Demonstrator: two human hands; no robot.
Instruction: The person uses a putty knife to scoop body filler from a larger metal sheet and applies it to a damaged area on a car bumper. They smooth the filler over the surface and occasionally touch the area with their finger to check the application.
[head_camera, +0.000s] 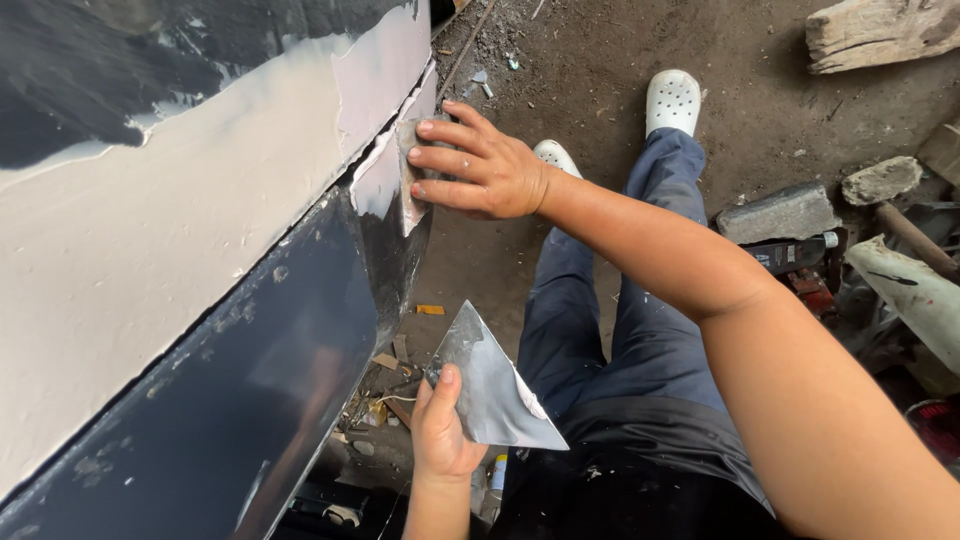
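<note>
While filler-smeared, the triangular metal plate (492, 385) shines grey.

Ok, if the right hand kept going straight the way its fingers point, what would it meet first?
The right hand points left, its fingers already pressing a small grey spreader against the putty-coated edge of the dark body panel. That cream filler surface is met first; there looks to be no gap, though depth is unclear.

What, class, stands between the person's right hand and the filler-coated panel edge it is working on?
A small grey spreader lies under the fingers of the right hand, pressed against the pale filler on the panel edge. Nothing else visible intervenes. The left hand holds a triangular metal plate lower down, apart from the panel.
</note>
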